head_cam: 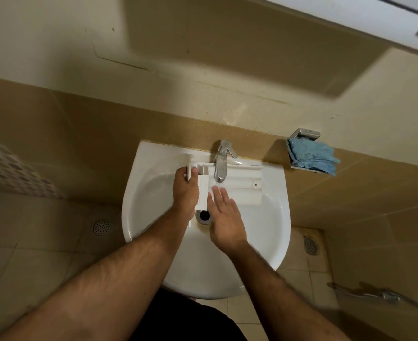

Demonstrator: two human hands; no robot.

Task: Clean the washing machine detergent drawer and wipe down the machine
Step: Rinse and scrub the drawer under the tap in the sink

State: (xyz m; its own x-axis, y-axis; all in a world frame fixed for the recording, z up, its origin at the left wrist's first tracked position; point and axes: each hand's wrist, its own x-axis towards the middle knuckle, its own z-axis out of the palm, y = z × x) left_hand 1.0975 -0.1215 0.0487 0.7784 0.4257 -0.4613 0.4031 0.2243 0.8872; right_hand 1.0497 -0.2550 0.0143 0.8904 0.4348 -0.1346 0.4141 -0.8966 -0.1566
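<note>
White plastic detergent drawer [235, 179] lies across the sink [272, 217] under the tap [221, 163], long axis left-right, front panel at left. Left hand [185, 190] grips the panel end; right hand [225, 217] flat, fingers straight, touching the drawer.

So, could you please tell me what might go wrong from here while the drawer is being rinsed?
The long white plastic detergent drawer lies across the white ceramic basin, gripped only at its front end by the left hand; it could slip or tip. The right hand lies flat and open, so it offers little support. Small parts might fall into the open drain hole.
</note>
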